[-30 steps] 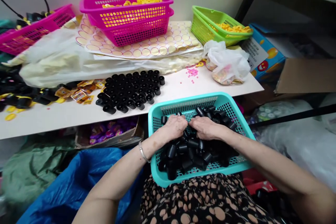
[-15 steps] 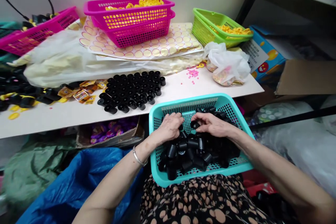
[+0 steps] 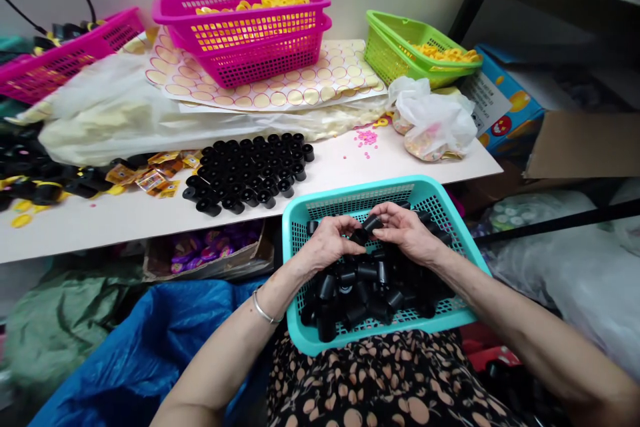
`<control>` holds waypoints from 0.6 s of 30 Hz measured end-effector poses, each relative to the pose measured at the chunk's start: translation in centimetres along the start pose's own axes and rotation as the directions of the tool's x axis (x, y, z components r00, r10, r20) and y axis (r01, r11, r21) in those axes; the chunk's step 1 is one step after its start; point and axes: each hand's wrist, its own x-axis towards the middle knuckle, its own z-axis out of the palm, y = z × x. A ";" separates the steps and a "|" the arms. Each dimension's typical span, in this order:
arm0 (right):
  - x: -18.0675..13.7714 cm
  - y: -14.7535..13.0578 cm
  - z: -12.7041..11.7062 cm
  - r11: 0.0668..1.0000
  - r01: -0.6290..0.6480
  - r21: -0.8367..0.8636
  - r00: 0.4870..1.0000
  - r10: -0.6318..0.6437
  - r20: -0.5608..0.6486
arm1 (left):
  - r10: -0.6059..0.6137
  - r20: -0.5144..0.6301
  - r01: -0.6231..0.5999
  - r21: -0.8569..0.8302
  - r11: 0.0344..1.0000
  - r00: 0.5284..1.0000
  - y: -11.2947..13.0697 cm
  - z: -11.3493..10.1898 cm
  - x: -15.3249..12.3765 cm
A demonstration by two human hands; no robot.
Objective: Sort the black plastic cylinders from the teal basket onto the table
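Note:
A turquoise basket (image 3: 320, 345) rests at my lap, holding many small black plastic cups (image 3: 367, 271) in a loose heap. Over its middle my right hand (image 3: 405, 232) is closed on a black cup (image 3: 372, 223), pinched between thumb and fingers. Close beside it, my left hand (image 3: 336, 240) has thumb and fingers round another black cup (image 3: 359, 236). The two cups nearly meet; whether they touch I cannot tell. On the white table, a block of black cups (image 3: 250, 170) stands upright in tight rows.
Magenta baskets (image 3: 240, 37) with yellow rings stand at the back, beside green baskets (image 3: 420, 53). Small orange packets (image 3: 155, 177) lie left of the rows. Pink bits (image 3: 367, 138) and a plastic bag (image 3: 435, 120) are on the table's right. A blue bag (image 3: 150, 340) lies lower left.
My hands have come together over the basket's middle. The left turned its thumb side inward, and the right lifted its cup slightly, so a cup now shows in each.

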 end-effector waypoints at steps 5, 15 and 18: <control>0.2 0.3 -0.2 1.000 0.005 0.019 0.999 -0.004 -0.049 | 0.002 -0.017 -0.001 0.051 0.999 1.000 -0.2 0.0 0.2; 0.0 -1.6 -3.8 0.848 0.024 -0.529 0.951 -0.183 -0.249 | -0.226 -0.065 0.201 -0.269 0.942 0.972 0.1 -1.3 0.8; -0.5 -2.5 -4.4 0.881 0.028 -0.471 0.923 -0.204 -0.327 | -0.248 -0.010 0.244 -0.137 0.960 0.969 0.3 -0.8 1.9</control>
